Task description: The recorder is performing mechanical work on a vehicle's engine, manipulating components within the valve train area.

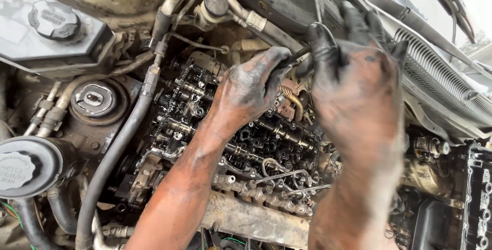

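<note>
Grease coats both of my hands over the open top of an engine [241, 137], whose exposed camshafts and valve gear run slantwise below my wrists. My left hand [251, 88] is curled into a fist around the dark handle of a slim tool [296, 54], the thumb pressed along it, just above the rear end of the cylinder head. My right hand [356, 76] sits right beside it, touching at the fingertips; its fingers [324, 42] bend down and close on the same tool's shaft, near a thin wire loop [320, 17] that rises behind them. The tool's working end is hidden under my fingers. A grey hose [115, 150] sweeps down the engine's left side, past a round black cap [18, 168] and a black reservoir [54, 22].
</note>
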